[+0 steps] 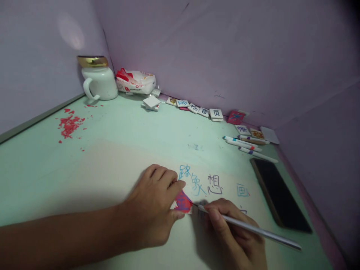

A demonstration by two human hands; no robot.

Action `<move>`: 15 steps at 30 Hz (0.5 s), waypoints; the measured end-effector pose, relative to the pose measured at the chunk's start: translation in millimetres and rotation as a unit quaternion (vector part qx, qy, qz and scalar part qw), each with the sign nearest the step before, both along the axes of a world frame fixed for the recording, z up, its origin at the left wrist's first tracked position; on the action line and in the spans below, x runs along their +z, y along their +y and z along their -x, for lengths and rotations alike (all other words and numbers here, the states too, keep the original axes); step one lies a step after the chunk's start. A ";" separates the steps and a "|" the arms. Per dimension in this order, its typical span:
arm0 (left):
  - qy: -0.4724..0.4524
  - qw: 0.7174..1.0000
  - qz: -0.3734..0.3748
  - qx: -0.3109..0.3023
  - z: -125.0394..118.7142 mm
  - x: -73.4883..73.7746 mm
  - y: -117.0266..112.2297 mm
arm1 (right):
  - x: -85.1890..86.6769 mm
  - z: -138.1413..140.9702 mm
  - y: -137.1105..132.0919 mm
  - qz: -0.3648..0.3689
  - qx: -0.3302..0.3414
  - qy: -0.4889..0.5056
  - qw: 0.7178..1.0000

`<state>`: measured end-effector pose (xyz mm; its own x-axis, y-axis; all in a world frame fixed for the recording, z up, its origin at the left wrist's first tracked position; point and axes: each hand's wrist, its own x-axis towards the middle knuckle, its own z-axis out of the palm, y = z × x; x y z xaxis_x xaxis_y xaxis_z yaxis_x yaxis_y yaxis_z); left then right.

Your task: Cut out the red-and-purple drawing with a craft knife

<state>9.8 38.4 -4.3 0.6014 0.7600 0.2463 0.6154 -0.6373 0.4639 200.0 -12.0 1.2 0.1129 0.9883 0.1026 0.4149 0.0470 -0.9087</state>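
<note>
My left hand (153, 208) lies on the pale green table (112, 150), its thumb and forefinger pinched on a small tile (183, 202) painted red and purple. My right hand (234, 234) grips a thin silver tool (253, 228) like a pen. The tool's dark tip touches the tile's right edge. Blue and dark characters (199, 182) are written on the table just beyond the tile.
A black phone (279, 195) lies to the right. Several marker pens (247, 144) and a row of character tiles (197, 108) sit along the back wall. A white mug (99, 83) with a gold lid, a snack packet (136, 81) and red scraps (69, 123) occupy the far left.
</note>
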 end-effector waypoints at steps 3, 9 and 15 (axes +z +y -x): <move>0.000 1.000 0.004 -0.001 -0.1 0.9 0.3 | -2.4 -4.0 0.1 -0.008 0.014 -0.006 1.000; 0.004 1.000 -0.004 0.005 -0.9 1.6 -0.4 | -9.7 -15.6 1.2 -0.017 0.049 -0.023 0.998; 0.001 1.000 -0.003 0.002 0.0 0.1 -0.3 | -9.0 -14.8 -1.0 0.002 0.017 0.004 1.000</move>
